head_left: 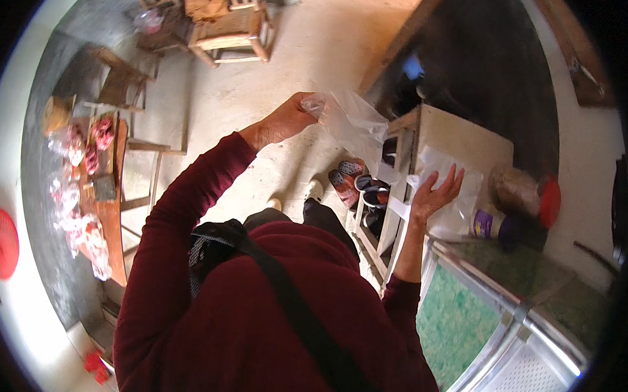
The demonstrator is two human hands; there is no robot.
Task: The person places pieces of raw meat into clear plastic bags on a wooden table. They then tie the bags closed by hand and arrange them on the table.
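Observation:
My left hand (pixel 283 124) is raised ahead of me, its fingers closed on the gathered end of a clear plastic bag (pixel 358 125). The bag hangs loose to the right, toward the wooden shelf unit. My right hand (pixel 435 195) is open with its fingers spread. It is beside a crumpled whitish plastic bag (pixel 464 201) on the surface at the right; whether it touches that bag I cannot tell. Close by are a container with a purple and yellow label (pixel 489 225) and a clear jar (pixel 513 189) with a red lid (pixel 550 201).
Several shoes (pixel 349 180) lie by the wooden shelf unit (pixel 388 243). A metal-edged cabinet with green panels (pixel 456 325) stands close on my right. At left, a wooden table (pixel 113 216) carries several plastic bags. Wooden chairs (pixel 226 32) stand at the far left.

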